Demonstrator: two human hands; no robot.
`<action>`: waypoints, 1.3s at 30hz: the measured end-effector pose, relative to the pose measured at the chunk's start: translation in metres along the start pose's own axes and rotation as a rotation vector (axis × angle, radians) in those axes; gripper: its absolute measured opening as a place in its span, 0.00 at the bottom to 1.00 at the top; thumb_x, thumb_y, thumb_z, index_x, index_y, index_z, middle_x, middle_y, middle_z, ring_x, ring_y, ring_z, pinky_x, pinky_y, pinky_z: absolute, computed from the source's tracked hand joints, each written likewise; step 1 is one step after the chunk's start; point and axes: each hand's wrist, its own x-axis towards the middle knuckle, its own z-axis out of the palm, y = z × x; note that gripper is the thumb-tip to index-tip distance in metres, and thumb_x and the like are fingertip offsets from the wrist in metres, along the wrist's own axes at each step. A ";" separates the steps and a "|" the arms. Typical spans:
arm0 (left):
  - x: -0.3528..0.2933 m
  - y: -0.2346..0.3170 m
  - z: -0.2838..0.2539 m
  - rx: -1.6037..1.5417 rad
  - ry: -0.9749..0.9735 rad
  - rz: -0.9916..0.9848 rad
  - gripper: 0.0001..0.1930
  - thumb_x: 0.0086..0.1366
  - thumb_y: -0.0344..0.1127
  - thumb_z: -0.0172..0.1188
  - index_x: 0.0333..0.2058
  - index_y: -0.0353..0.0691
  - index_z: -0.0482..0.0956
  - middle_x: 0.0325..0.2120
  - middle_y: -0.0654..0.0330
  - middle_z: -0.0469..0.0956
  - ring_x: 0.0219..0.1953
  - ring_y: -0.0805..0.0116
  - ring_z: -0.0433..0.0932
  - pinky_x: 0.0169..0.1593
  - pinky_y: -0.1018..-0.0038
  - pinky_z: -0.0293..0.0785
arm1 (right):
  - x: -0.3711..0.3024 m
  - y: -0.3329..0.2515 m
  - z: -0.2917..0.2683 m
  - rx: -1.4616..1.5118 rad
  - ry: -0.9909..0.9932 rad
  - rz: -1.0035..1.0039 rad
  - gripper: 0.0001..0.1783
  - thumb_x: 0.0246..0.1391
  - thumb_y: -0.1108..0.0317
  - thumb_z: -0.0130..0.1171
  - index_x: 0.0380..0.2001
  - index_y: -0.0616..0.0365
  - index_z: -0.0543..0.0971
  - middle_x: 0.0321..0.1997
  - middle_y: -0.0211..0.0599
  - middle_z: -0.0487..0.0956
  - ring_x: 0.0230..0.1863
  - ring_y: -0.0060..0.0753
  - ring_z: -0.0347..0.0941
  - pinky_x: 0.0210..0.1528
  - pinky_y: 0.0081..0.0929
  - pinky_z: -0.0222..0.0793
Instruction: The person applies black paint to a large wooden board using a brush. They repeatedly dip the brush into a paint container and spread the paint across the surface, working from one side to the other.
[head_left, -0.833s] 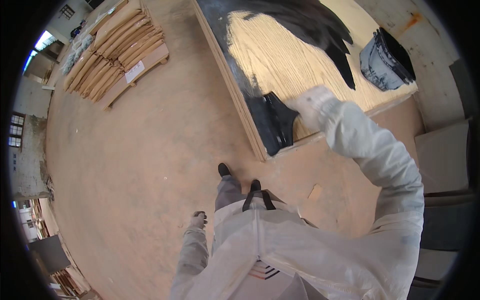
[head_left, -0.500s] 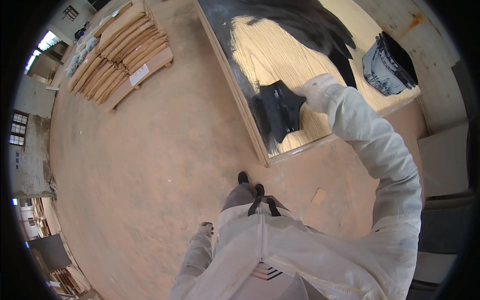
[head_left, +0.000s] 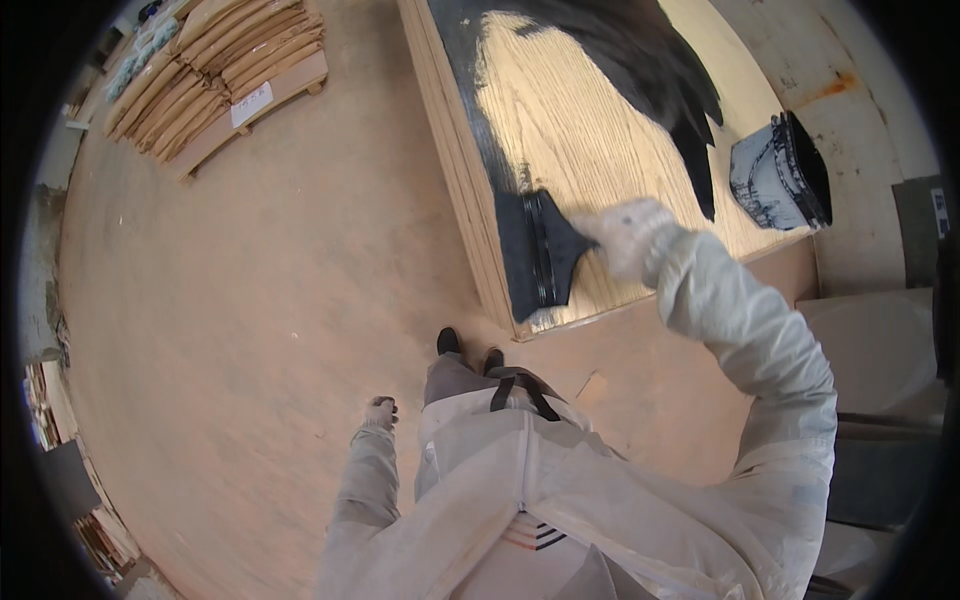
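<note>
My right hand (head_left: 628,240) is closed round the handle of a wide black scraper (head_left: 540,255). Its broad blade rests along the near left edge of a wood-grained panel (head_left: 585,120), the top one of a stack. Glossy black coating (head_left: 655,70) covers the panel's far part and runs down its left side in a strip. Pale grain shows bare in the middle. Beside my hips, well away from the stack, my left hand (head_left: 383,411) hangs with its fingers curled and nothing visible in them.
On the panel's right edge stands a paint-smeared white and black bucket (head_left: 782,172). A pallet of brown wrapped bundles (head_left: 215,80) sits at the far left on the reddish floor (head_left: 230,300). Flat boards (head_left: 870,350) are at the right, and a small scrap (head_left: 593,384) lies near my feet.
The scraper has shifted left and turned, its blade now at the panel's left edge. My view has moved, so the pallet sits higher and further left.
</note>
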 end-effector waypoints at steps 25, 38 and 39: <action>-0.267 -0.252 0.417 -0.426 0.295 -0.384 0.12 0.70 0.33 0.60 0.45 0.37 0.88 0.30 0.54 0.86 0.25 0.60 0.83 0.29 0.63 0.81 | 0.064 0.024 -0.016 -0.699 0.261 -0.979 0.23 0.67 0.62 0.57 0.63 0.34 0.84 0.52 0.35 0.88 0.59 0.43 0.82 0.63 0.36 0.73; -0.290 -0.252 0.503 -0.662 0.353 -0.394 0.12 0.71 0.37 0.61 0.46 0.37 0.87 0.31 0.55 0.86 0.24 0.63 0.82 0.28 0.63 0.77 | 0.046 -0.012 -0.032 -0.962 0.231 -1.053 0.21 0.69 0.60 0.56 0.62 0.33 0.85 0.54 0.41 0.87 0.60 0.48 0.80 0.66 0.41 0.72; -0.284 -0.248 0.497 -0.671 0.375 -0.379 0.12 0.71 0.37 0.61 0.46 0.37 0.87 0.31 0.55 0.86 0.24 0.63 0.82 0.28 0.63 0.77 | 0.049 -0.005 -0.031 -0.944 0.256 -1.042 0.21 0.69 0.60 0.56 0.62 0.31 0.84 0.54 0.40 0.87 0.60 0.48 0.81 0.66 0.40 0.72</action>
